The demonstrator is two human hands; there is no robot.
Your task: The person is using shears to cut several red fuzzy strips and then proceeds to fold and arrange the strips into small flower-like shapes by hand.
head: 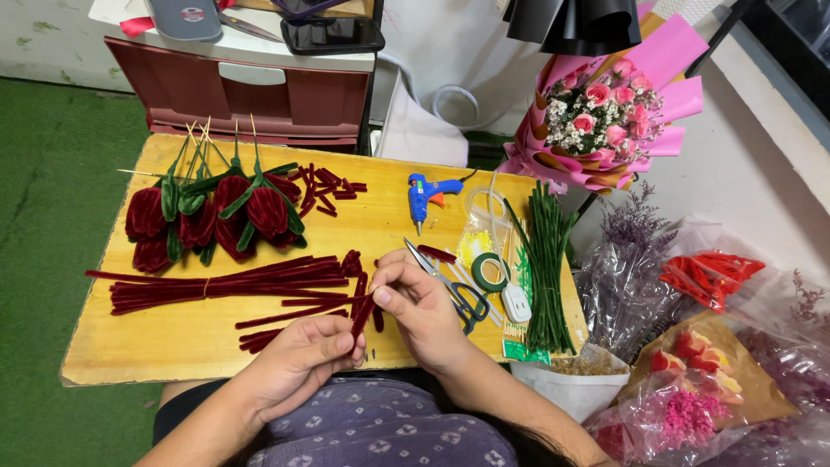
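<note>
My left hand [303, 359] and my right hand [415, 303] together pinch a short bunch of dark red pipe cleaner pieces [363, 311] over the near edge of the yellow wooden board [138, 346]. A bundle of long dark red pipe cleaners [216, 285] lies just left of my hands. Several finished dark red fabric roses [216, 216] with green leaves and wooden sticks rest at the board's far left. Short red cut pieces [324, 186] lie beyond them.
Scissors [458, 294], green tape roll [490, 271], a blue glue gun [428, 195] and a bunch of green stems [549, 259] sit at the board's right. A pink rose bouquet [601, 121] stands beyond. Wrapped flowers [700, 380] crowd the right; a red drawer unit [251, 95] stands behind.
</note>
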